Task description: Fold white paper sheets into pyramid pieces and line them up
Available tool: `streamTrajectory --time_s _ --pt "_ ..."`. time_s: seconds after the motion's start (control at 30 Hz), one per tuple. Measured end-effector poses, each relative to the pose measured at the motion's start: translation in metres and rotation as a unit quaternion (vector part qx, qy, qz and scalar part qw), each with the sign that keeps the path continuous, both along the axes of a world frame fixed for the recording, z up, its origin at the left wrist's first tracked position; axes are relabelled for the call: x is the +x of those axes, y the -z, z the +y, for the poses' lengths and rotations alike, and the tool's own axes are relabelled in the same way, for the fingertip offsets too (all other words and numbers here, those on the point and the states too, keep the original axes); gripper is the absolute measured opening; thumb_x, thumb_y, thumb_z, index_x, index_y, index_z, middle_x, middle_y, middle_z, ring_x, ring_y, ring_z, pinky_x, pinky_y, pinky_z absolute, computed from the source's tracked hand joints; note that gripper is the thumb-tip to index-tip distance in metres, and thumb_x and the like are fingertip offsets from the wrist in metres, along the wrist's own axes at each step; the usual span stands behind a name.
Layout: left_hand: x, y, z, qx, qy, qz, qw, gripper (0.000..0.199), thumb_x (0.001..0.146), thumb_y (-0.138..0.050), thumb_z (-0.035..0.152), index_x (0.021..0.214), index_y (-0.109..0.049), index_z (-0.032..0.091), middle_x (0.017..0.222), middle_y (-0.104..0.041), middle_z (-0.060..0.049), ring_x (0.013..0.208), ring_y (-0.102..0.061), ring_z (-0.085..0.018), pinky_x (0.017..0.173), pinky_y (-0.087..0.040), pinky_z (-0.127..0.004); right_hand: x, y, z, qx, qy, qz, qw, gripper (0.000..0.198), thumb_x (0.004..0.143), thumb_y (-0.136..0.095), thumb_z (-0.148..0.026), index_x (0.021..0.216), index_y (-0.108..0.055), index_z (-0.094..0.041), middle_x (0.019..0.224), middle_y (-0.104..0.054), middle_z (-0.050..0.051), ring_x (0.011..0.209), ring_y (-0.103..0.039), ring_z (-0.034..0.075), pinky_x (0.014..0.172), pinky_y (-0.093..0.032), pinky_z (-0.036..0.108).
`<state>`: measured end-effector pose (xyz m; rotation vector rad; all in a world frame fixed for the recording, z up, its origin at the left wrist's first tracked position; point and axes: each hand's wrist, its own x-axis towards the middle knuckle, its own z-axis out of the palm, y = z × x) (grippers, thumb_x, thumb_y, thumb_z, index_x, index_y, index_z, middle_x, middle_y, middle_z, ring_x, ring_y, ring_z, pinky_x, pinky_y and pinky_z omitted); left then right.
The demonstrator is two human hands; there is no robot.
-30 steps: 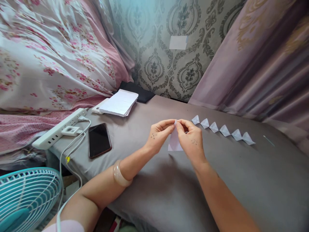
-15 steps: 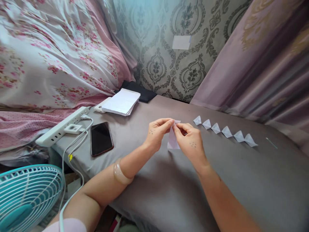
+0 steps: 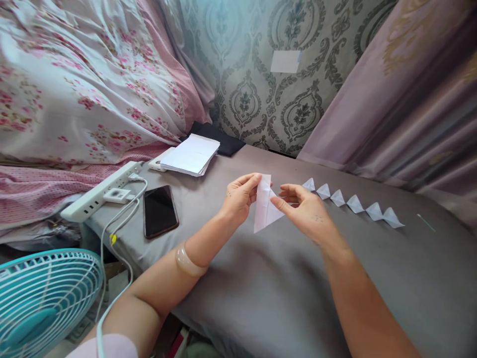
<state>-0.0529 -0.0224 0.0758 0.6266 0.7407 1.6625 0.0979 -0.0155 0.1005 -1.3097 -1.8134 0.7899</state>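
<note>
My left hand (image 3: 238,196) pinches a folded piece of white paper (image 3: 264,206) near its upper left edge, above the grey-covered surface. The paper is a narrow upright strip with a triangular flap jutting out at the right. My right hand (image 3: 303,209) is at that flap, its thumb tip overlapping the paper's edge while the fingers stand apart from the thumb, loosely curled. Whether the thumb presses on the paper I cannot tell. Beyond my right hand runs a slanting row of several small folded paper pieces (image 3: 355,204), each with a pointed top.
A stack of white paper (image 3: 192,153) lies at the back left. Nearer are a dark-screened phone (image 3: 160,211) and a white power strip (image 3: 100,191) with cables. A turquoise fan (image 3: 44,303) stands front left. A thin stick (image 3: 426,222) lies far right.
My right hand has moved right, its fingers parting from the pinch at the paper's top. The paper has turned, showing its flap. My left hand keeps its hold. The view has shifted slightly.
</note>
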Motion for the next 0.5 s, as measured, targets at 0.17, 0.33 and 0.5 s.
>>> streamTrajectory --time_s 0.17,0.33,0.5 --pt "0.0068 0.0017 -0.0028 0.011 0.007 0.012 1.000 0.021 0.064 -0.081 0.030 0.076 -0.072 0.016 0.080 -0.070 -0.003 0.077 -0.061 -0.012 0.074 -0.045 -0.026 -0.0078 0.0003 -0.0017 -0.074 -0.075 0.123 0.987 0.039 0.072 -0.072 -0.046 0.099 -0.070 -0.019 0.092 -0.073 0.006 0.082 -0.065 0.019 0.071 -0.051 0.032" --pt "0.0082 0.0039 -0.0035 -0.006 0.030 0.015 0.999 0.018 0.064 -0.081 0.029 0.072 -0.071 0.015 0.063 -0.059 0.002 0.061 -0.050 -0.007 0.063 -0.038 -0.024 -0.0082 0.0047 -0.0013 -0.154 -0.088 0.142 0.974 0.036 0.067 -0.074 -0.049 0.084 -0.073 -0.017 0.074 -0.070 0.002 0.062 -0.059 0.015 0.056 -0.044 0.027" --pt "0.0068 0.0040 -0.0024 -0.010 0.051 0.014 0.999 0.022 0.064 -0.082 0.031 0.075 -0.072 0.015 0.070 -0.063 0.000 0.064 -0.053 -0.008 0.064 -0.039 -0.025 -0.0056 0.0051 0.0022 -0.184 -0.048 0.197 0.962 0.038 0.056 -0.081 -0.050 0.071 -0.070 -0.017 0.067 -0.067 0.001 0.055 -0.056 0.013 0.052 -0.041 0.026"
